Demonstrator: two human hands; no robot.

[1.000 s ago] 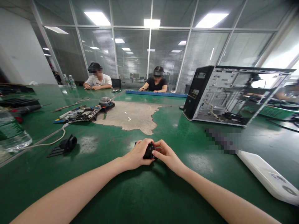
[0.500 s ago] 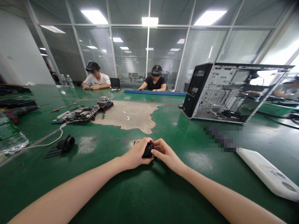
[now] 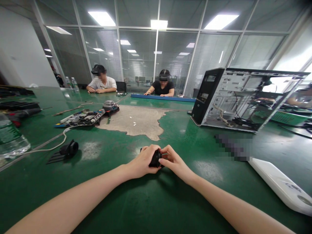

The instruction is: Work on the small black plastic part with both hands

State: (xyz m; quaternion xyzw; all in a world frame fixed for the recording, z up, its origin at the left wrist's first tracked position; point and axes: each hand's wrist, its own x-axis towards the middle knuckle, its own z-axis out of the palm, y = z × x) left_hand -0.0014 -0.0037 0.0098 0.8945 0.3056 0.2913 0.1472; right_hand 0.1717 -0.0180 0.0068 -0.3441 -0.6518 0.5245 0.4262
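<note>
A small black part (image 3: 155, 159) is held between both hands above the green table (image 3: 136, 201), near the middle of the view. My left hand (image 3: 144, 161) wraps round its left side and covers much of it. On the right side, the thumb and fingers of my right hand (image 3: 173, 161) pinch the part's edge. To the left, a black piece with a round opening and flat prongs (image 3: 69, 149) lies on the table. What the part is cannot be made out.
An open computer case (image 3: 207, 97) stands at the right, with a white oblong object (image 3: 278, 185) nearer. A circuit board (image 3: 83, 118), a white cable (image 3: 63, 139) and a water bottle (image 3: 12, 136) are at the left. Two people sit across the table behind a blue bar (image 3: 163, 97).
The camera view has shifted slightly. Both hands keep nearly the same hold on the black part.
</note>
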